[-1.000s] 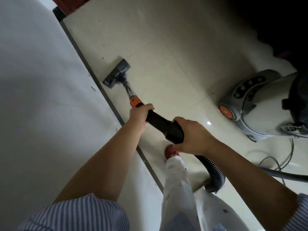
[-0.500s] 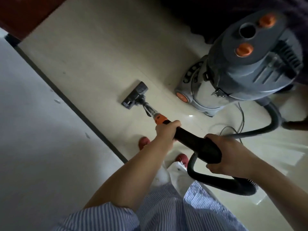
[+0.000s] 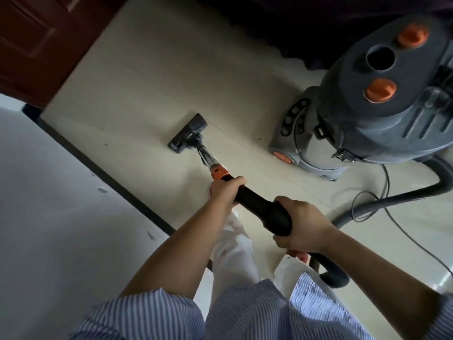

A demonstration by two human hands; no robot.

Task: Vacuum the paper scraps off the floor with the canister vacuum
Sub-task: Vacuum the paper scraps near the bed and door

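Both of my hands hold the black vacuum handle [image 3: 259, 209]. My left hand [image 3: 224, 192] grips its upper end just below the orange collar [image 3: 219, 171]; my right hand [image 3: 300, 224] grips the thick lower end where the hose joins. A metal tube [image 3: 205, 153] runs down to the dark floor nozzle [image 3: 188, 136], which rests flat on the cream tile floor [image 3: 147, 77]. The grey canister vacuum [image 3: 367, 104] with orange knobs stands to the right of the nozzle. No paper scraps show on the tiles around the nozzle.
A white wall [image 3: 49, 217] with a dark baseboard [image 3: 98, 168] runs along the left. A dark red wooden door [image 3: 36, 38] is at upper left. The grey hose [image 3: 392, 200] and a thin power cord [image 3: 404, 236] loop on the floor at right. My legs in white trousers [image 3: 232, 253] stand below the handle.
The view has swung right, bringing the canister fully into sight. The nozzle has moved away from the baseboard toward the middle of the tiles. Both hands keep their grip.
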